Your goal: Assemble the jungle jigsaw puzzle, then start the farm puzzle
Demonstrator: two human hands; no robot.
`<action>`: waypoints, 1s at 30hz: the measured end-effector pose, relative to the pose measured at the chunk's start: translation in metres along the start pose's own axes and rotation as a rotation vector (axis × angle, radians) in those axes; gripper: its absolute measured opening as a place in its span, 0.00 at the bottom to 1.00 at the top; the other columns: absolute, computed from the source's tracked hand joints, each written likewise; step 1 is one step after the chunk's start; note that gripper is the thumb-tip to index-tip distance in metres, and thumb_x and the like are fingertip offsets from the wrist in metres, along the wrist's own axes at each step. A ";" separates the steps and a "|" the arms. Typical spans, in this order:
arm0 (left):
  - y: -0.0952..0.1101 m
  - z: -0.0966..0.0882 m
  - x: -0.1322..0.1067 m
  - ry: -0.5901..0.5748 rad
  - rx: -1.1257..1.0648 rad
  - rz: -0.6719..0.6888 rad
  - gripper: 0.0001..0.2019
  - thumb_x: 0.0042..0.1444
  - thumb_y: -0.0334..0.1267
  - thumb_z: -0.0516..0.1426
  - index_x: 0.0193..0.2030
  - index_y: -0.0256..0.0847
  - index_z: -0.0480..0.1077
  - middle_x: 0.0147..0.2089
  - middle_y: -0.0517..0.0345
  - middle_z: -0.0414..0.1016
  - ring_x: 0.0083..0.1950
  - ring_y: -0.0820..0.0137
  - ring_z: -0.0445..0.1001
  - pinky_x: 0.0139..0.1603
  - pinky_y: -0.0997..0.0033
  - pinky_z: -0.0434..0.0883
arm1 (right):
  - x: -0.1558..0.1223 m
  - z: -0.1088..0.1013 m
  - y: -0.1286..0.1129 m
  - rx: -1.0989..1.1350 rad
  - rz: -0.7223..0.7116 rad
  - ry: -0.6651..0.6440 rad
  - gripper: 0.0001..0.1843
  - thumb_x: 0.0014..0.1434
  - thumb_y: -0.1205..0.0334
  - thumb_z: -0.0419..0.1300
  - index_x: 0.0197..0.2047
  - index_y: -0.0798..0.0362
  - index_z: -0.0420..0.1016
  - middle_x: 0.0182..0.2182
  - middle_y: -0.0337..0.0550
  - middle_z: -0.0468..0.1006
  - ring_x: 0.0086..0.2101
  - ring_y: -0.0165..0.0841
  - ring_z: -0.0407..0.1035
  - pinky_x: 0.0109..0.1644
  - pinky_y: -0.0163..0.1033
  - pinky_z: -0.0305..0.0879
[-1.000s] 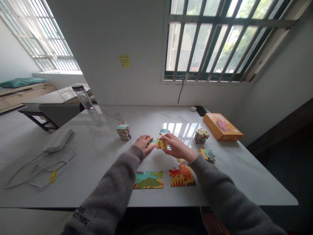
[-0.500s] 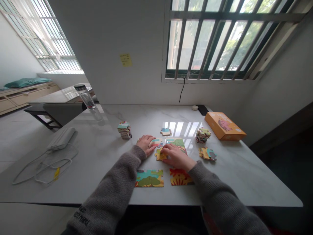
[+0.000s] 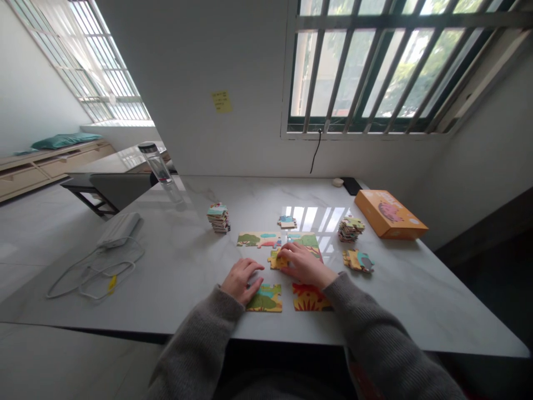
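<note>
A yellow sticky note [image 3: 221,101] sits beside the barred window [image 3: 366,66].

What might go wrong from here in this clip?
The right hand lies on a yellow jigsaw piece beside a joined section, possibly shifting it. The left hand sits against another section near the table's edge, which could get nudged. The piece stack could topple if bumped.

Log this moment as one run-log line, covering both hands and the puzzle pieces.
left hand: beside green puzzle section | right hand: on yellow puzzle piece
</note>
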State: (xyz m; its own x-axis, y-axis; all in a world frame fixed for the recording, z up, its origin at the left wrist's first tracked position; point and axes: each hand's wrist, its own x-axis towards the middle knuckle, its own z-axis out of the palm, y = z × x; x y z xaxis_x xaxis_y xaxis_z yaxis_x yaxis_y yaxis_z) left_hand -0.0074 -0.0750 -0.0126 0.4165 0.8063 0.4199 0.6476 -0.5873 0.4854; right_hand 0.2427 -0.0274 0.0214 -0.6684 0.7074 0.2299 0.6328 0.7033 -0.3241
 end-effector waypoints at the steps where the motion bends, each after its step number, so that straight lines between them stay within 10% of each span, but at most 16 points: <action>1: -0.003 0.001 -0.002 -0.008 0.011 -0.015 0.10 0.61 0.38 0.55 0.47 0.42 0.73 0.44 0.51 0.74 0.47 0.61 0.71 0.50 0.58 0.71 | 0.000 0.001 0.001 0.002 -0.001 0.001 0.13 0.59 0.62 0.67 0.47 0.51 0.73 0.48 0.49 0.73 0.49 0.41 0.67 0.53 0.48 0.67; 23: -0.003 -0.001 -0.002 -0.095 0.087 -0.049 0.08 0.59 0.41 0.58 0.43 0.43 0.74 0.45 0.52 0.75 0.49 0.59 0.70 0.50 0.56 0.68 | -0.087 0.012 -0.048 0.138 0.074 0.174 0.16 0.57 0.66 0.65 0.49 0.45 0.75 0.50 0.49 0.73 0.50 0.43 0.68 0.56 0.54 0.69; 30: 0.038 -0.007 -0.005 -0.066 -0.125 0.048 0.11 0.62 0.41 0.56 0.50 0.45 0.72 0.48 0.51 0.74 0.51 0.61 0.71 0.56 0.57 0.70 | -0.087 0.011 -0.051 0.116 0.075 0.151 0.15 0.58 0.65 0.64 0.49 0.44 0.76 0.48 0.47 0.75 0.51 0.43 0.67 0.56 0.53 0.67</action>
State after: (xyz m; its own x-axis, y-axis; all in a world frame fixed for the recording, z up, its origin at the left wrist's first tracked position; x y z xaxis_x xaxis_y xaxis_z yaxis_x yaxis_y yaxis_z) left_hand 0.0104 -0.1022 0.0093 0.4891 0.7773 0.3956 0.5429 -0.6263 0.5595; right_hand 0.2641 -0.1253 0.0076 -0.5492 0.7663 0.3334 0.6237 0.6414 -0.4468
